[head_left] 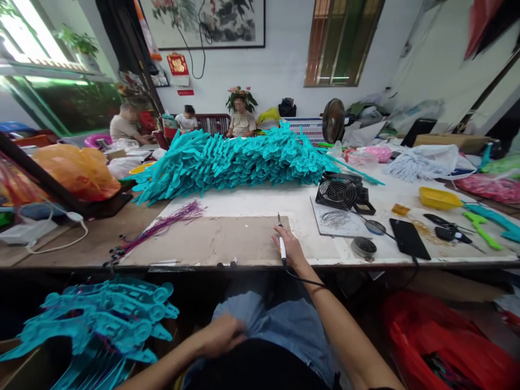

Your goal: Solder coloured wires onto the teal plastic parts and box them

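Gripping soldering iron [282, 249] — right hand [292, 246] curled

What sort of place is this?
Probably a small assembly workshop: a large heap of turquoise plastic parts, a bundle of thin purple wires, and a white-handled corded soldering iron in the right hand.

Right arm [345, 319] extended, left arm [173, 360] drawn in

We hold our right hand [293, 248] out ahead, fingers bent in a closed grip. Our left hand [222, 333] hangs low and close in, too blurred to read its fingers.
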Action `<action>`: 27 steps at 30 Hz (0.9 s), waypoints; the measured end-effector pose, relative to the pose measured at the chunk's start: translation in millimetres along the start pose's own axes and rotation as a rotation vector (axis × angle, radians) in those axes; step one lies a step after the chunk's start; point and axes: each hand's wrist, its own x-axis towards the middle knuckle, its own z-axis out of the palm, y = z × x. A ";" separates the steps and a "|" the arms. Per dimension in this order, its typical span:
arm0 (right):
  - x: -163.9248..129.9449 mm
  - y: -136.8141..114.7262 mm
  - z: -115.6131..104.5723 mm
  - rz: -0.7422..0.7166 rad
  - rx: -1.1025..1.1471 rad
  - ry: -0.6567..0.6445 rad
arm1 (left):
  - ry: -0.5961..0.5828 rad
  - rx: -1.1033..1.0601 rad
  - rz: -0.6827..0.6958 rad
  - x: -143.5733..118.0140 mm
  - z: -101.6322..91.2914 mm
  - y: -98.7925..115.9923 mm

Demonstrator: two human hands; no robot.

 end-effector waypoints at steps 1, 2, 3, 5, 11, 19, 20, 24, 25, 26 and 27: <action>0.0 -0.3 -0.6 -0.001 0.006 0.008 | -0.017 -0.010 0.008 -4.4 1.0 0.6; 0.0 -0.7 -1.3 -0.002 0.013 0.016 | -0.033 -0.013 0.005 -7.5 0.2 1.6; 0.0 -1.2 -2.2 -0.002 0.022 0.024 | -0.046 -0.011 -0.002 -9.3 -3.6 3.0; -0.3 -2.1 -4.0 -0.002 0.040 0.044 | -0.049 -0.009 -0.003 -9.5 -21.9 6.8; -3.9 -2.1 -7.1 0.018 0.100 0.115 | 0.282 -0.258 0.097 2.3 -128.6 16.9; 38.2 -9.5 -44.5 0.152 0.166 0.300 | 1.081 -0.305 0.078 87.7 -273.1 20.6; 58.6 -6.4 -53.5 0.186 0.167 0.338 | 1.111 -0.212 0.100 107.2 -298.8 26.7; 168.6 24.4 -83.7 0.304 0.162 0.483 | 1.139 0.083 0.045 196.3 -402.8 58.7; 198.1 35.9 -87.8 0.325 0.156 0.506 | 1.113 0.133 0.019 218.2 -424.6 65.4; 226.5 48.2 -90.1 0.348 0.146 0.524 | 1.077 0.168 -0.005 238.9 -443.7 70.5; 253.0 61.0 -90.6 0.369 0.133 0.532 | 1.036 0.187 -0.030 257.9 -460.0 73.4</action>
